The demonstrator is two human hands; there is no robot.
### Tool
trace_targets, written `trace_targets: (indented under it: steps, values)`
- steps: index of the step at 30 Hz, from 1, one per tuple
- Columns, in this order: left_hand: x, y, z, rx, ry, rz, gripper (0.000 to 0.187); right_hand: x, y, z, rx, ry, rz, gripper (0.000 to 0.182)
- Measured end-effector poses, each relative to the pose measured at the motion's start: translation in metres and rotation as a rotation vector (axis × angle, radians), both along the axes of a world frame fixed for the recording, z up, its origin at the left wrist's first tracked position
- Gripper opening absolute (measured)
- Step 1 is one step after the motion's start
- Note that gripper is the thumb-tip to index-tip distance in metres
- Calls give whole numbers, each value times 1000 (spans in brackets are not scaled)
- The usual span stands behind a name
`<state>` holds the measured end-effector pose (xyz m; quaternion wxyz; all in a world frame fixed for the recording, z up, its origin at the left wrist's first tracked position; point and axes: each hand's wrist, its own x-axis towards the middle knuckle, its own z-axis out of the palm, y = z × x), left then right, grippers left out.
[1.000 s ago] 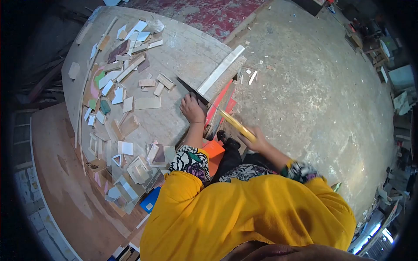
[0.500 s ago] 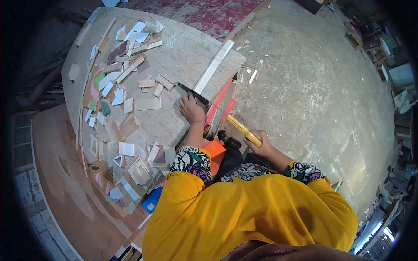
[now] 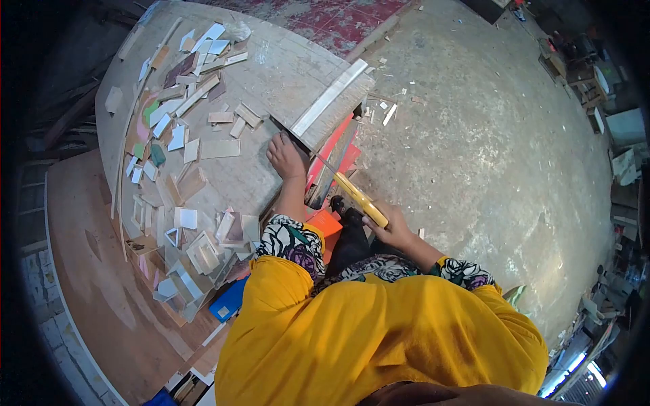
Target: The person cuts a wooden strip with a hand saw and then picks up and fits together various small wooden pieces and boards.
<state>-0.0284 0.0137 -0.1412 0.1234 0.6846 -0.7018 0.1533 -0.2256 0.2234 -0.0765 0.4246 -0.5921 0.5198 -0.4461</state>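
Observation:
My right hand (image 3: pixel 387 227) is closed round the yellow handle of a saw (image 3: pixel 359 196). Its thin dark blade runs up and left from the handle, across the near end of a pale, shiny strip (image 3: pixel 330 97). That strip lies lengthwise along a wooden board (image 3: pixel 349 98) on the work surface. Close to the near side of the blade, my left hand (image 3: pixel 286 157) rests with its fingers curled; what lies under them is hidden. Red and orange pieces (image 3: pixel 328 162) show below the board, beside my leg.
Many wood and white offcuts (image 3: pixel 196 101) lie scattered on the large tabletop (image 3: pixel 271 68) at left, with small frames (image 3: pixel 203 254) nearer me. A blue object (image 3: pixel 229 300) sits by my left sleeve. Wood scraps dot the concrete floor (image 3: pixel 474 149) at right.
My right hand and the saw handle have shifted slightly left. The whole view has also moved a little; my left hand stays beside the blade.

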Motion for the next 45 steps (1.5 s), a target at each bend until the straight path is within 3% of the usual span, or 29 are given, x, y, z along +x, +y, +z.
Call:
trace_targets:
  steps: [3,5,7,10,13,15,16,20,24,26,29,31,32,34,36,39,43,45]
  values:
    - [2,2,-2,75,11,32,26,3,-7,-2,110,100,24,21]
    - [7,-1,-11,-85,-7,-35,23,8,-12,-2,44,78,-8,20]
    - [1,2,4,-63,55,-57,25,12,-18,1,-7,63,-36,20]
    - [-6,14,23,67,242,-197,32,19,-51,-5,139,68,-22,18]
    - [-6,13,22,-15,193,-170,32,32,-80,-29,-78,193,-34,17]
    - [-5,12,19,31,187,-150,32,28,-55,-29,-75,62,-52,16]
    - [-4,11,15,34,194,-150,32,21,-41,-1,39,-18,-30,14]
    - [0,7,8,56,197,-138,31,14,-32,2,-34,27,-84,14]
    - [-5,7,19,72,188,-95,30,25,-71,-12,-12,31,-70,14]
    - [-6,8,17,64,191,-81,28,20,-65,-18,164,15,26,21]
    - [-5,7,13,22,193,-80,30,3,-24,-7,1,83,-18,22]
    - [-2,-1,9,13,188,-74,34,-5,-8,2,29,77,52,24]
    - [0,1,5,54,161,-78,35,1,-12,-1,-5,19,-38,22]
    - [-6,9,20,126,172,-81,39,16,-54,-31,227,114,-15,18]
    - [-6,11,22,122,198,-89,40,35,-98,-21,99,17,-2,21]
    - [-4,10,18,164,213,-100,43,38,-106,-6,11,65,4,24]
    - [-2,11,22,40,318,-98,33,0,-89,29,159,-220,-82,27]
    - [5,8,25,58,568,-188,33,-26,-78,38,135,-218,-123,28]
